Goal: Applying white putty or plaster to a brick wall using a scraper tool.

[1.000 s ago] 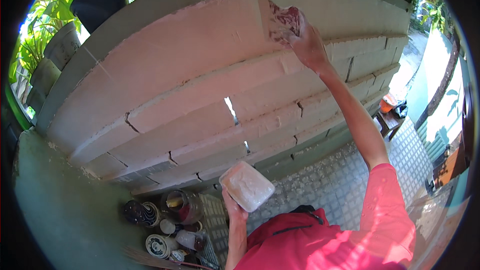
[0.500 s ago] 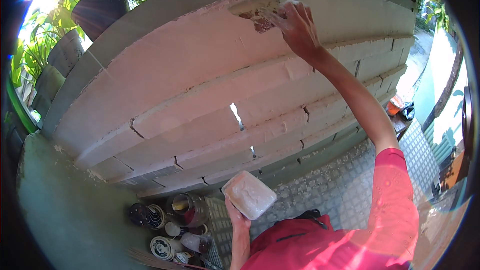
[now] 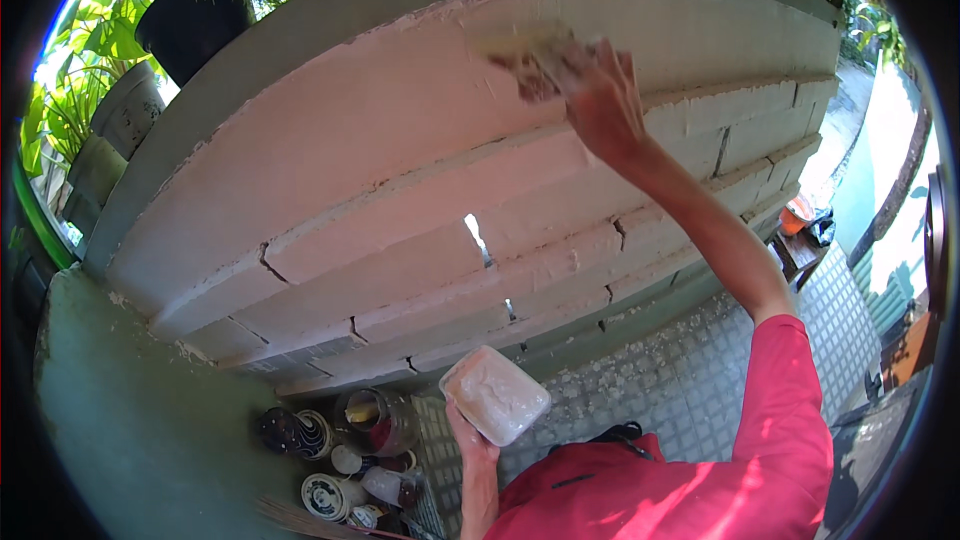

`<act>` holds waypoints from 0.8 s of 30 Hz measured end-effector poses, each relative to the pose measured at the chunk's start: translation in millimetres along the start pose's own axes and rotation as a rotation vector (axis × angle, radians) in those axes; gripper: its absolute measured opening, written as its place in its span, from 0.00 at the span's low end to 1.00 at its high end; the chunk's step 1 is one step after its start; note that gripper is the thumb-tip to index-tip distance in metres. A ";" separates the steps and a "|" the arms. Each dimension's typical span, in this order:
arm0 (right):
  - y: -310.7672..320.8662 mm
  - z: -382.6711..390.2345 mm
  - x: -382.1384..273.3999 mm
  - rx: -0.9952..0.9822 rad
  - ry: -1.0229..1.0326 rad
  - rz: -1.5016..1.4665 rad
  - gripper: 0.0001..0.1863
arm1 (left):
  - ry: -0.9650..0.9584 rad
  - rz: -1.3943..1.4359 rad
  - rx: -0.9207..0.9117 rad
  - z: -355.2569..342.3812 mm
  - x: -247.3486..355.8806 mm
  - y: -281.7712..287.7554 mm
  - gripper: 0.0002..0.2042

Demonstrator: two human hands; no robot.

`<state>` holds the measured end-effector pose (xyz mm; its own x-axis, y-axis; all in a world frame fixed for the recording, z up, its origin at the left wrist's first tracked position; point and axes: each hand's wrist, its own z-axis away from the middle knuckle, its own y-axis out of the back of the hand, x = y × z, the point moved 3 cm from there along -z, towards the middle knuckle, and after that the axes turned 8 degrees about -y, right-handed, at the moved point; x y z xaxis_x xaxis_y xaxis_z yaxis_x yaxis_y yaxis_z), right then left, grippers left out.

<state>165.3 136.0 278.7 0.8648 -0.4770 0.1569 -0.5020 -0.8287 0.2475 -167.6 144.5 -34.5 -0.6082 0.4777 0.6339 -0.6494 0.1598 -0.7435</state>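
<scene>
My right hand (image 3: pixel 605 100) is raised to the upper part of the pale wall (image 3: pixel 360 100), closed round a wide putty knife (image 3: pixel 525 45). Motion smears the knife, whose blade lies at the smooth coated band below the wall's top edge. Pale paste marks the knife and my fingers. Low in front of my body, my left hand (image 3: pixel 473 435) supports a white rectangular tub (image 3: pixel 495 395) from its near side. A whitish paste with an uneven surface fills the tub. Most of my left fingers are hidden beneath it.
Lower down, the wall has stepped block courses with dark cracks and two bright gaps (image 3: pixel 475 233). Jars and containers (image 3: pixel 332 495) crowd the lower left corner by a green wall (image 3: pixel 150 400). Potted plants (image 3: pixel 195 25) line the top ledge. Pale crumbs lie on the tiled floor (image 3: pixel 650 380).
My right hand and the putty knife have moved down a little along the wall, away from its top edge. My left hand and the tub stay nearly in place.
</scene>
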 end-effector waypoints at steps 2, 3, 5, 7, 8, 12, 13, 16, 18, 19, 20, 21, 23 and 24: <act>0.9 -19.1 10.3 0.055 -0.028 0.056 0.19 | 0.026 0.008 -0.011 1.8 -0.7 -7.5 0.28; -6.9 -30.5 14.5 0.062 -0.035 0.102 0.19 | 0.020 0.013 -0.017 -0.1 -0.1 -9.3 0.27; -14.0 -27.8 19.0 0.066 -0.043 0.154 0.20 | 0.021 0.017 -0.025 -2.3 -1.5 -8.0 0.26; -31.3 1.1 19.4 0.041 0.001 0.051 0.20 | 0.020 0.001 -0.025 -5.3 -4.3 -2.6 0.28; -34.9 18.3 19.1 0.037 0.000 0.053 0.20 | 0.024 0.000 -0.024 -5.4 -3.5 -2.7 0.28; -16.3 60.5 7.6 -0.118 0.055 -0.015 0.20 | 0.032 0.003 -0.047 -1.0 -0.7 0.3 0.28; -9.0 58.6 6.8 -0.129 0.070 -0.031 0.20 | 0.039 -0.011 -0.041 -1.2 -0.5 1.5 0.28; -0.3 15.4 10.9 -0.047 -0.014 -0.003 0.22 | 0.026 -0.056 -0.028 -1.4 0.6 1.4 0.28; -11.4 -4.7 16.9 -0.035 -0.052 0.035 0.22 | 0.052 -0.030 -0.046 0.7 1.1 -11.6 0.27; -13.2 -8.7 19.6 -0.021 -0.084 0.057 0.21 | 0.068 0.001 -0.053 2.0 1.3 -16.1 0.26; -15.6 1.8 19.8 -0.020 -0.090 0.064 0.21 | 0.071 -0.005 -0.058 2.1 -0.8 -17.7 0.26; -24.0 21.6 12.3 0.005 -0.041 0.057 0.21 | 0.059 -0.020 -0.064 0.2 -1.3 -17.3 0.26; -30.6 57.5 0.4 0.021 0.009 0.045 0.21 | 0.050 -0.035 -0.060 -2.1 -4.7 -13.9 0.26; -27.2 69.1 -6.8 -0.075 -0.014 -0.002 0.20 | 0.064 -0.014 -0.051 1.2 -2.9 -12.3 0.25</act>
<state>173.8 141.5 204.9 0.8653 -0.4802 0.1434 -0.4998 -0.8055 0.3184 -158.3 140.1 -27.0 -0.5674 0.5291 0.6310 -0.6329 0.2100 -0.7452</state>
